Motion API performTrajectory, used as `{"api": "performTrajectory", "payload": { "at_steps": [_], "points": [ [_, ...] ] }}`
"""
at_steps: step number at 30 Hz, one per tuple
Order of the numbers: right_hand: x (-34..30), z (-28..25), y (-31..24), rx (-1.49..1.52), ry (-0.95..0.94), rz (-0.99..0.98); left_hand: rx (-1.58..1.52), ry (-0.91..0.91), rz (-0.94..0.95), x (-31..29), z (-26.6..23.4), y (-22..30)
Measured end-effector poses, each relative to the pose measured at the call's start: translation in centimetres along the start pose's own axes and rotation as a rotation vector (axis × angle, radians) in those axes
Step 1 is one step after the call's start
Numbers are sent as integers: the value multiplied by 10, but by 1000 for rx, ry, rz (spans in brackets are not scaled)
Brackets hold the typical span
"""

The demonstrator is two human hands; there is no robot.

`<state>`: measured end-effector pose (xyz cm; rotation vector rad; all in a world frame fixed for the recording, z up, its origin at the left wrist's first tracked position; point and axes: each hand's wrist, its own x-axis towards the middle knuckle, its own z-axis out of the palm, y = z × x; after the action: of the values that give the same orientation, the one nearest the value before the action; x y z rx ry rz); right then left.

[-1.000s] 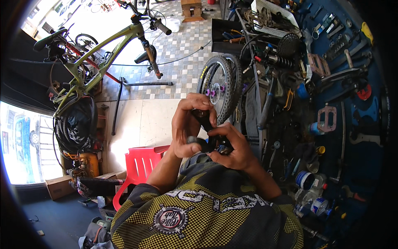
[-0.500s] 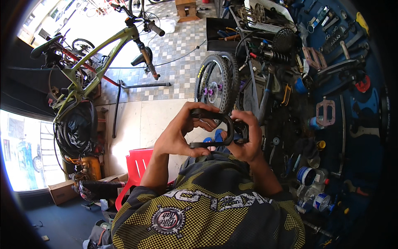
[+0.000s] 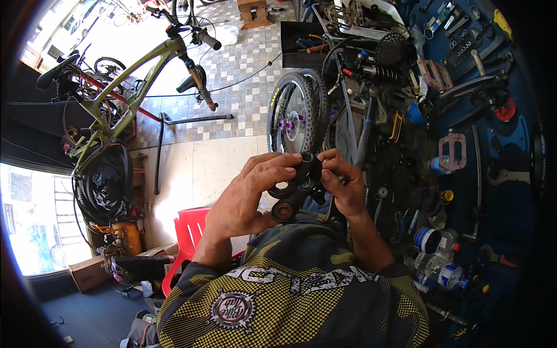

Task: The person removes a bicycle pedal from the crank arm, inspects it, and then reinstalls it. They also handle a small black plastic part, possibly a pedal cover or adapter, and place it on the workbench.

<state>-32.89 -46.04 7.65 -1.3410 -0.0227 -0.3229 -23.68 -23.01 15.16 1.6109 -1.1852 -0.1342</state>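
A red chair [image 3: 188, 229] stands at left, wheels [image 3: 295, 119] lie just beyond, and tools [image 3: 513, 176] crowd the right. The left hand [image 3: 243, 191] grasps a raised black part [image 3: 299, 188], fingers above, thumb below; the curled right hand [image 3: 348, 188] meets its right edge, whether gripping I cannot tell.

White lettering [image 3: 303, 281] marks the shirt [image 3: 333, 313], yellow lettering [image 3: 274, 96] the tyre [image 3: 314, 124].

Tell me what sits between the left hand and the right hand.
In the head view, a black part with round openings sits between the left hand and the right hand; the left hand grips it.
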Motion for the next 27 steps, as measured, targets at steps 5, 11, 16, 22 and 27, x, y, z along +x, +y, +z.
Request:
{"api": "performTrajectory", "payload": {
  "at_steps": [5, 11, 16, 22, 27],
  "points": [
    [-2, -2, 1, 7, 1, 9, 54, -10, 24, 1, 2, 2],
    [-3, -3, -1, 68, -47, 36, -222, 32, 39, -6, 9, -21],
    [-5, -8, -1, 181, -168, 108, -422, 82, 38, -11, 18, -41],
    [-5, -7, -3, 103, -160, 24, -457, 115, -88, -26, 28, -67],
    [-8, -1, -15, 28, -157, 82, -327, 85, -212, -31, 34, -85]
  ]
}}
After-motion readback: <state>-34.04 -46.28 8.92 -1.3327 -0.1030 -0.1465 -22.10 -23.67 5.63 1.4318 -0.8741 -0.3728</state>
